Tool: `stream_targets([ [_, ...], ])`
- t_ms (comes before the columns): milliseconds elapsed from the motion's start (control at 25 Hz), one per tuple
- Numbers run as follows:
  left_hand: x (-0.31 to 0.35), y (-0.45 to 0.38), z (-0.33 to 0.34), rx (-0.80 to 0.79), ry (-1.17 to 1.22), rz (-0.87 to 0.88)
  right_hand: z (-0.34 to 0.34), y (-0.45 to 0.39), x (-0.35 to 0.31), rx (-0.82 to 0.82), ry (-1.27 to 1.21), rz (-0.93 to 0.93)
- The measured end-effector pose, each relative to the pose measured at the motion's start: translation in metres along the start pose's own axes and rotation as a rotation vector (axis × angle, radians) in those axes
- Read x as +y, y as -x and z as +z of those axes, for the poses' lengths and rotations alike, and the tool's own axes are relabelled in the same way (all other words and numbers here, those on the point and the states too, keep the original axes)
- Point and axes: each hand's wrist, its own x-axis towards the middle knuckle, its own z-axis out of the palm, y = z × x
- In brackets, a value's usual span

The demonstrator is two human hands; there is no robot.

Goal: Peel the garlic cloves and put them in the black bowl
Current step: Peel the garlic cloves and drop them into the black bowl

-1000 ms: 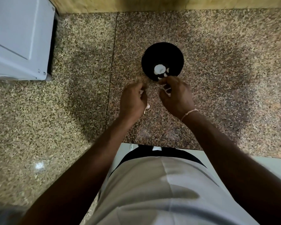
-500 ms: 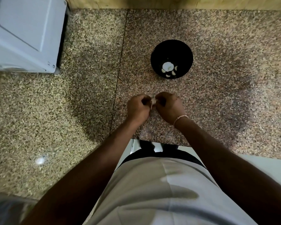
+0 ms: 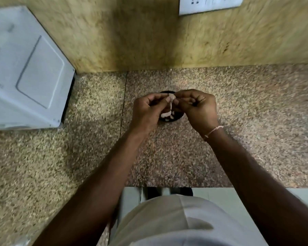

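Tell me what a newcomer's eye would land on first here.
Both hands meet mid-frame: the left hand and right hand pinch a garlic clove, a strip of skin hanging from it. Behind them the black bowl is mostly hidden. A white appliance fills the far-left counter.

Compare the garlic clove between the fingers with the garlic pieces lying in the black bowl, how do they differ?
The garlic clove is pinched between the left hand and right hand, above the black bowl; the garlic pieces lie loose inside it. The held clove trails a strip of skin; whether the bowl pieces are all bare is too blurred to tell. Both look pale whitish.
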Motion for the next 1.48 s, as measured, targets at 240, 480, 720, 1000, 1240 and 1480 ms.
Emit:
stream_targets([
  [240,0.069,-0.010,0.021,-0.075,0.113,0.134,-0.023,-0.017,-0.065,0.058,0.015,-0.242],
  [480,0.113,-0.013,0.036,-0.145,0.175,0.245,-0.039,-0.031,-0.102,0.122,0.077,-0.409],
  [720,0.141,-0.021,0.045,-0.192,0.204,0.313,-0.046,-0.041,-0.124,0.212,0.168,-0.511],
  [1000,0.158,-0.027,0.051,-0.258,0.197,0.337,-0.055,-0.044,-0.136,0.242,0.161,-0.525],
  [1240,0.160,-0.028,0.054,-0.233,0.161,0.372,-0.059,-0.044,-0.139,0.221,0.142,-0.514],
  [1480,0.158,-0.027,0.052,-0.220,0.099,0.441,-0.057,-0.045,-0.139,0.259,0.124,-0.456],
])
